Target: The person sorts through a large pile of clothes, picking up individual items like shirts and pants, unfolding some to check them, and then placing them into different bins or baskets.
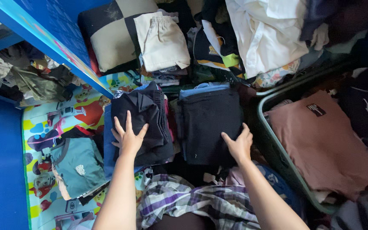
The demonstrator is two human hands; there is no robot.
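My left hand (128, 137) lies flat, fingers spread, on top of a stack of folded dark clothes (143, 111) at the centre left. My right hand (238, 145) grips the near right corner of a second folded black garment (209, 123), which tops a stack beside the first. Both stacks rest on a colourful cartoon-print mat (47, 132). My lap, in purple plaid cloth (192, 202), shows at the bottom.
A folded teal garment (77, 166) lies at the left on the mat. A green basket (277, 155) at the right holds a folded dusty-pink garment (320, 142). Behind are folded beige shorts (162, 40), a checked cushion (109, 36), a heap of unfolded clothes (265, 34) and a blue shelf frame (43, 40).
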